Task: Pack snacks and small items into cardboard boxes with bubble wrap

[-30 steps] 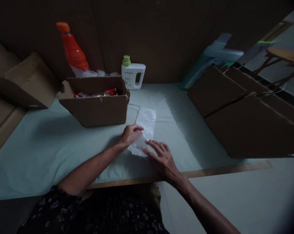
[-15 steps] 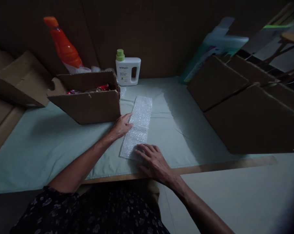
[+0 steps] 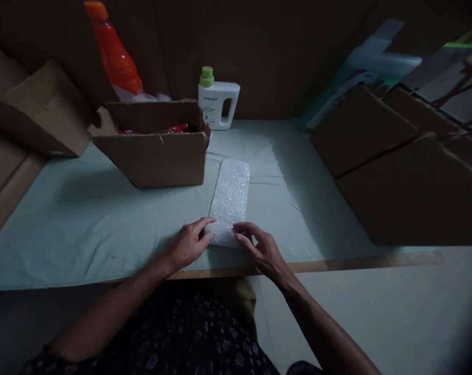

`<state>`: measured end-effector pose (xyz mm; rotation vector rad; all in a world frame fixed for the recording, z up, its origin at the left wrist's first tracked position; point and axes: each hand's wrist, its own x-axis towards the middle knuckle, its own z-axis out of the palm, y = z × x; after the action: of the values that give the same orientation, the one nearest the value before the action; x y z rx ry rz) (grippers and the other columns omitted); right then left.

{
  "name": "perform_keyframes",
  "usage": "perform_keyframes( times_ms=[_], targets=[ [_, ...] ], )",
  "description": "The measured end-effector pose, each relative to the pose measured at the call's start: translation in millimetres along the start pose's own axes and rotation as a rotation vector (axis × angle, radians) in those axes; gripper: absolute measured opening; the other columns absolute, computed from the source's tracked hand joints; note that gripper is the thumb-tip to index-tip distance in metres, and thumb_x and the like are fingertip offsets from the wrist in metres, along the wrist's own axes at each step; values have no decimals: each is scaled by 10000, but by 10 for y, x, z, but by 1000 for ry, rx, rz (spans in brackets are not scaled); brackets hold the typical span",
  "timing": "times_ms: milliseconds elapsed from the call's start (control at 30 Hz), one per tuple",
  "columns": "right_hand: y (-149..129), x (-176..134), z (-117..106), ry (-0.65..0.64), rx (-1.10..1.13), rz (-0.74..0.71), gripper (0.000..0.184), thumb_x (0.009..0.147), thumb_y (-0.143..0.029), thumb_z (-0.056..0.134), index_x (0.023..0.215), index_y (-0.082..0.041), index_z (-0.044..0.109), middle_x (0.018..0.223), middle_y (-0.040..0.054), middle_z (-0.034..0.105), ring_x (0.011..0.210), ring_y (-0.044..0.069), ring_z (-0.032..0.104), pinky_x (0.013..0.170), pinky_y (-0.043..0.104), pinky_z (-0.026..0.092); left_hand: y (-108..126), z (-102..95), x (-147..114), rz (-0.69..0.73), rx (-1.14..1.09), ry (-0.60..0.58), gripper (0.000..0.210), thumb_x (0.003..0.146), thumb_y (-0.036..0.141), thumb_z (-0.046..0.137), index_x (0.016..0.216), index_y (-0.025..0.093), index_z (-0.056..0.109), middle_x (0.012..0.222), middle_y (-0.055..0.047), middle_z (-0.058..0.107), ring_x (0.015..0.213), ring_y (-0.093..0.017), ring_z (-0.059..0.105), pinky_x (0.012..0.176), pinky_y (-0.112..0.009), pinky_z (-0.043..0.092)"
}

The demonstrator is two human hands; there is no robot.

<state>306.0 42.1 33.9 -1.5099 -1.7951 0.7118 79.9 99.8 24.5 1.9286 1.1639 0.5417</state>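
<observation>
A strip of bubble wrap (image 3: 231,187) lies lengthwise on the cloth-covered table, its near end folded over itself. My left hand (image 3: 188,243) grips the left side of the fold, thumb and fingers closed on the edge. On the right side of that fold, my right hand (image 3: 264,249) pinches the plastic between thumb and fingers. Whether anything lies inside the folded part I cannot tell.
Left of the strip stands an open cardboard box (image 3: 165,161) with red-wrapped items inside. Behind are an orange bottle (image 3: 121,62) and a white jug with a green cap (image 3: 218,107). More cardboard boxes (image 3: 408,187) and a blue-green bottle (image 3: 337,83) stand at the right.
The near end of the bubble wrap has been folded over, away from me. My left hand has come down from the strip's middle to the fold; my right hand now pinches the fold's right side.
</observation>
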Motion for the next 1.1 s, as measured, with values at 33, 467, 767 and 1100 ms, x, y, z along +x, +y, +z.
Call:
perform_keyframes(
  times_ms=[33,467,767,1100],
  targets=[
    [5,-35,-9,103,-72,-23,206,988,-323,566,1123,-218,683,1074,82,756,965,238,709,817,362,558,9,27,84,-50,15,6,464,873,205,540,1327,162,622,928,-44,743,789,-169,670,789,-294,546],
    [89,-33,192,-37,-418,-334,214,1005,-158,521,1114,-214,697,1151,70,758,1076,226,658,901,402,437,-7,-34,-64,225,327,141,503,908,214,542,1410,183,536,1232,-113,700,1109,-243,646,997,-387,501],
    [78,33,106,89,-289,-194,221,998,-264,540,1165,-238,682,1109,93,742,1003,246,667,850,398,498,-108,-4,-14,74,175,66,460,875,165,536,1327,185,622,1012,-63,760,911,-204,695,894,-347,548],
    [73,103,158,-58,-428,-352,190,1000,-189,537,1100,-210,697,1067,80,766,1003,243,662,885,419,444,-70,-12,-69,289,343,126,380,902,239,600,1276,180,643,1253,-117,685,1151,-268,617,1009,-428,493]
  ],
)
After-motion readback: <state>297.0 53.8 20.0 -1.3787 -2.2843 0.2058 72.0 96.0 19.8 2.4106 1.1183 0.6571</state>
